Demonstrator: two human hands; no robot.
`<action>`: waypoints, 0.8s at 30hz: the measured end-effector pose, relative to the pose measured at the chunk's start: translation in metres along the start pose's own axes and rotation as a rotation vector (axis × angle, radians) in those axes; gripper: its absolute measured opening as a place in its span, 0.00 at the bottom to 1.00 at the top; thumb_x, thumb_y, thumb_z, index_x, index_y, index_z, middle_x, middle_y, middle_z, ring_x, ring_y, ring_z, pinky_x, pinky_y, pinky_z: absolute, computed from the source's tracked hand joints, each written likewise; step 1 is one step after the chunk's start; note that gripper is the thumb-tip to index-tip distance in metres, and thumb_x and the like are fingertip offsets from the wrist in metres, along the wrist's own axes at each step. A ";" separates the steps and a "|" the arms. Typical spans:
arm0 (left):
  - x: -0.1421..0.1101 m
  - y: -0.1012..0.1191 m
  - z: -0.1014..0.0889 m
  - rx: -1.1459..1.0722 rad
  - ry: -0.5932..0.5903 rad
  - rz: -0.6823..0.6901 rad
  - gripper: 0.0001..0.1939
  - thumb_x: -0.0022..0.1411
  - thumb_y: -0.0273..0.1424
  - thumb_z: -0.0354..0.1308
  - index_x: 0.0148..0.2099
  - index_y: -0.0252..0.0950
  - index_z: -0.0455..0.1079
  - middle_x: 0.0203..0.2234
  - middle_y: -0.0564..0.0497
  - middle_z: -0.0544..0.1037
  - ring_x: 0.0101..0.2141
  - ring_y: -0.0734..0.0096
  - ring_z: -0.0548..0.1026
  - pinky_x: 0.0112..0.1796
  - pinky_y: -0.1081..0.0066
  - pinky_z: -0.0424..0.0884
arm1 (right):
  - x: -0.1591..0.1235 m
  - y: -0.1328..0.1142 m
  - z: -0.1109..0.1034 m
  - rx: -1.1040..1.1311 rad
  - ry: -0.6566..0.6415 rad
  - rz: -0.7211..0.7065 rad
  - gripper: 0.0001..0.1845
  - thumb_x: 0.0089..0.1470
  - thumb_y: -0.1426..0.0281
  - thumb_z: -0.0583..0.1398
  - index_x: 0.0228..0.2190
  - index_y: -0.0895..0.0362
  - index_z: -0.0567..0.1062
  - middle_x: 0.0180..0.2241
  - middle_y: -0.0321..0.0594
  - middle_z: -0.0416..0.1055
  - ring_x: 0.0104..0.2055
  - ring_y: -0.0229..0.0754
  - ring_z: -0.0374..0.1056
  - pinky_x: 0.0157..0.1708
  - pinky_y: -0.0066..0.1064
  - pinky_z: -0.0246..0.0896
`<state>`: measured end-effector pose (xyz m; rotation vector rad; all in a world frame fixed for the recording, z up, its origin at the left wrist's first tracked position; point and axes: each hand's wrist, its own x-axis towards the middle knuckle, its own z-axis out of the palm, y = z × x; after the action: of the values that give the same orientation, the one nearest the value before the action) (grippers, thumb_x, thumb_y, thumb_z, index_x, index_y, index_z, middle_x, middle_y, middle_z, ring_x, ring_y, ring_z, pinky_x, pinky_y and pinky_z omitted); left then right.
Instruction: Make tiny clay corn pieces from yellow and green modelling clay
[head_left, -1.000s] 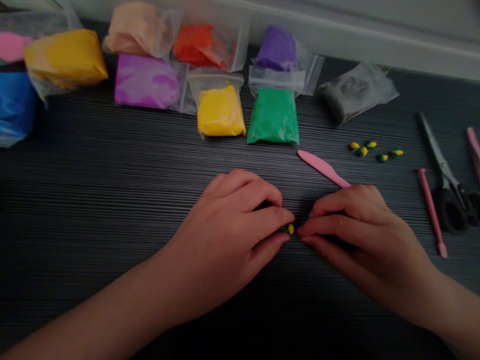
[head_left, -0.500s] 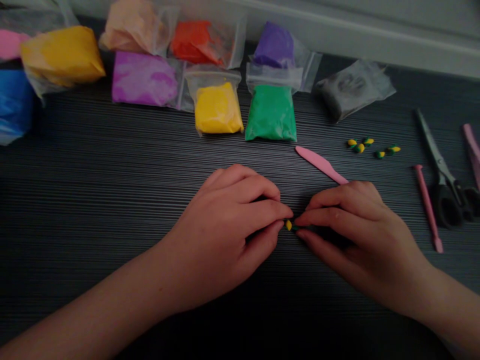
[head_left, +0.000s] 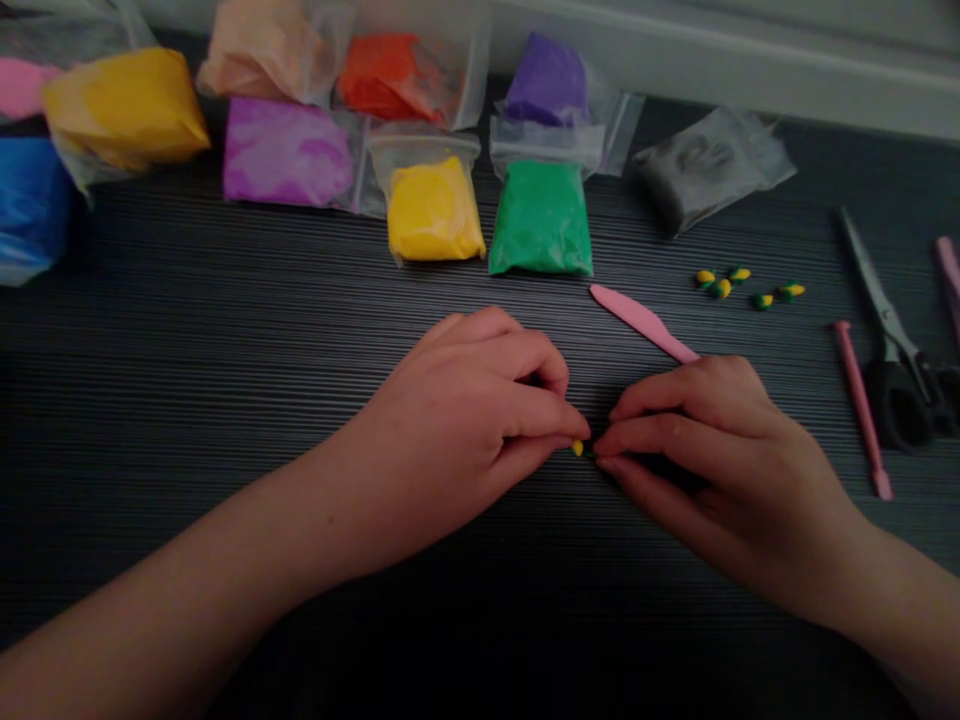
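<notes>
Between my fingertips is a tiny yellow and green clay piece (head_left: pixel 577 448). The thumb and forefinger of my left hand (head_left: pixel 480 410) are pinched together on its left side. My right hand (head_left: pixel 720 480) pinches a dark green bit at its right; the fingertips hide most of that bit. Several similar small yellow and green clay pieces (head_left: pixel 721 288) lie on the table beyond my right hand. A pink modelling knife (head_left: pixel 641 320) lies just behind my right hand, its near end hidden by the knuckles.
Bags of coloured clay line the back, among them a yellow bag (head_left: pixel 435 210), a green bag (head_left: pixel 544 218) and a grey-black bag (head_left: pixel 709 165). To the right lie a slim pink tool (head_left: pixel 862 410) and scissors (head_left: pixel 889 325) with black handles. The tabletop (head_left: pixel 225 330) is dark and ribbed.
My left thumb and forefinger have opened slightly and closed again on the small clay piece. My right hand keeps its pinch. The whole view has shifted slightly.
</notes>
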<state>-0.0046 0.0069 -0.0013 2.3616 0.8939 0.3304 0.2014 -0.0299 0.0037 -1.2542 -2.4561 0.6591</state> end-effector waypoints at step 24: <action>-0.008 0.000 -0.003 -0.134 0.004 0.017 0.09 0.58 0.31 0.51 0.37 0.46 0.71 0.35 0.55 0.71 0.40 0.69 0.65 0.40 0.69 0.61 | -0.003 -0.006 -0.006 0.134 -0.002 -0.027 0.09 0.45 0.75 0.60 0.32 0.53 0.72 0.33 0.36 0.69 0.37 0.39 0.62 0.37 0.35 0.56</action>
<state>-0.0121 0.0027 0.0012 2.2475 0.8282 0.3897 0.2017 -0.0337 0.0114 -1.1681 -2.3829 0.8030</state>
